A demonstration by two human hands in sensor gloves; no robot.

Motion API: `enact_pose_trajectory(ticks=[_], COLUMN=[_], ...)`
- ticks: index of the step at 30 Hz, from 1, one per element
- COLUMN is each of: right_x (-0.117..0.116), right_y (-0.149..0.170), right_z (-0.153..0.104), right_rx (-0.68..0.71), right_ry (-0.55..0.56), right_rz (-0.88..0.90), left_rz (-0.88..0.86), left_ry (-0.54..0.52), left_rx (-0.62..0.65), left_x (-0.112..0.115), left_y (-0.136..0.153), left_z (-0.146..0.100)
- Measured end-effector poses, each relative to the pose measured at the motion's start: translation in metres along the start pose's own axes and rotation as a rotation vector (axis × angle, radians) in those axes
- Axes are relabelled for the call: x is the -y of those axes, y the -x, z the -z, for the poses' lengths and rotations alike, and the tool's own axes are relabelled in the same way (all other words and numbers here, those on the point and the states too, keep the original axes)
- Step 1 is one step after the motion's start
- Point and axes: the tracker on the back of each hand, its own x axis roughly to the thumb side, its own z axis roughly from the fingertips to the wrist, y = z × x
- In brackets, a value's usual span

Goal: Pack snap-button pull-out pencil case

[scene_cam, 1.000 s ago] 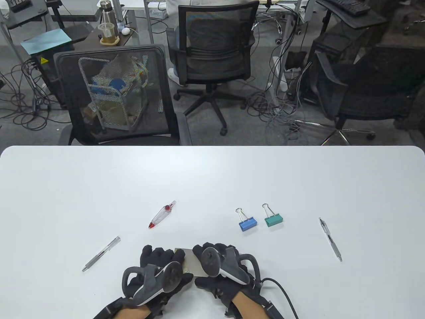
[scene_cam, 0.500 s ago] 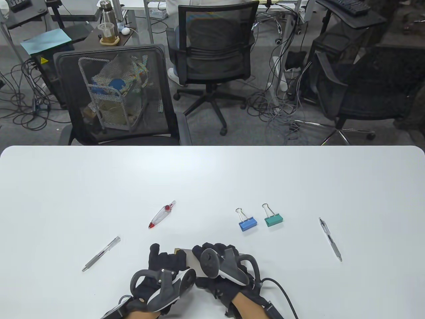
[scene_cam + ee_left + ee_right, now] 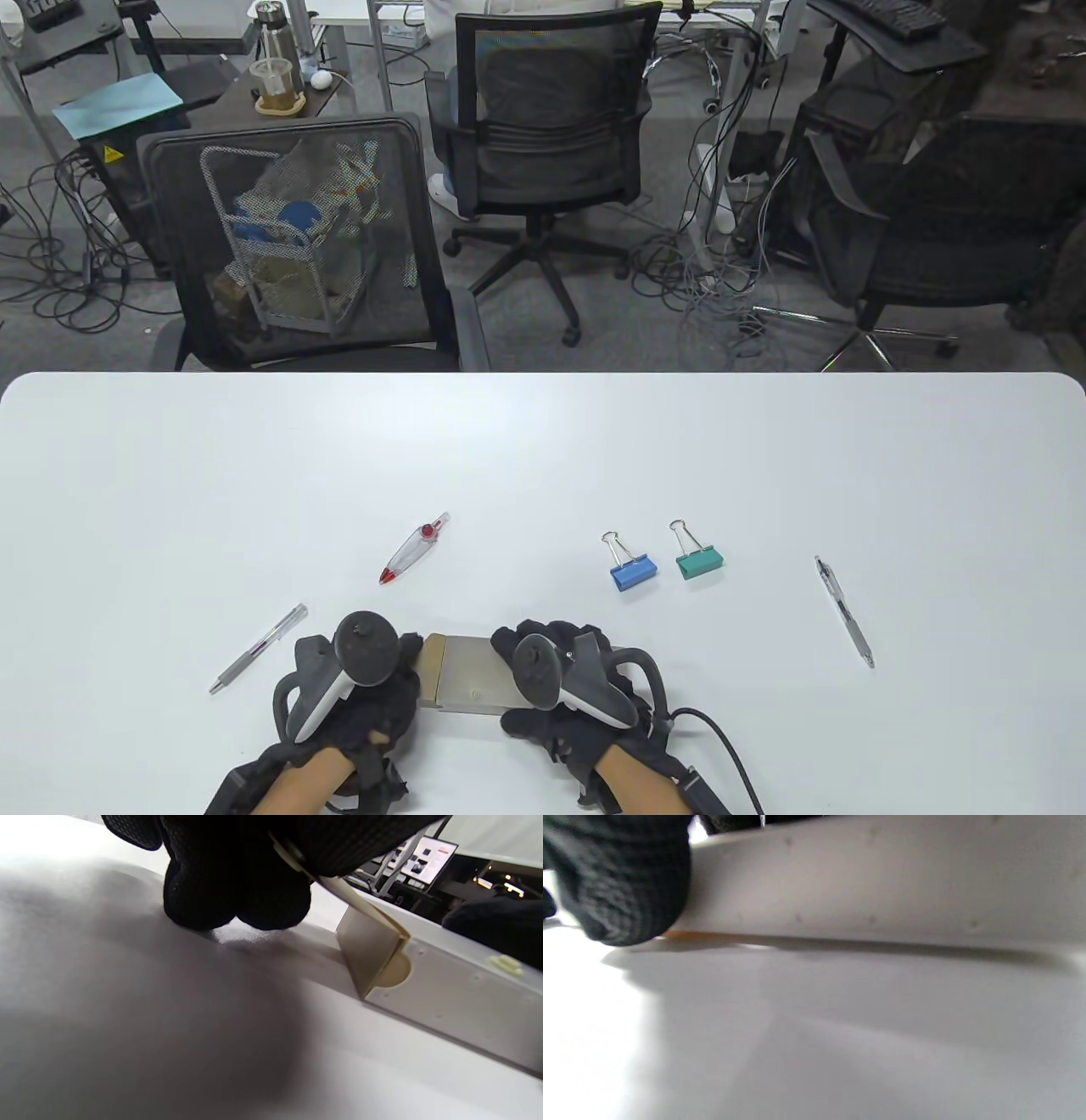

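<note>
Left hand (image 3: 356,705) pinching pencil case (image 3: 471,675) flap; right hand (image 3: 564,679) gripping case; binder clips (image 3: 632,571) beyond

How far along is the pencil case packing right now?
Early stage. Done: nothing looks packed. In hand: the left hand holds the tan flap end of the pencil case, while the right hand rests on its other end. Left: the two pens, the correction tape, the blue clip and the green clip all lie on the table.
</note>
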Motion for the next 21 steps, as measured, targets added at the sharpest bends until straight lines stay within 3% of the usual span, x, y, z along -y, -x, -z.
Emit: enact_pose_trajectory(ticks=[4, 16, 19, 21], right_x=[0.004, 0.013, 0.011, 0.011], right_y=[0.018, 0.122, 0.133, 0.132], right_z=[-0.002, -0.034, -0.038, -0.038], right_rx=[0.008, -0.054, -0.044, -0.049], right_ry=[-0.014, -0.05, -0.057, -0.048], right_rz=[-0.006, 0.045, 0.102, 0.083], left_rz=[0.034, 0.046, 0.016, 0.06], left_ry=[-0.018, -0.015, 0.03, -0.005], left_rx=[-0.009, -0.013, 0.016, 0.022], left_x=[-0.001, -0.002, 0.001, 0.002], left_y=[0.001, 0.002, -0.001, -0.004], left_z=[-0.003, -0.003, -0.002, -0.003])
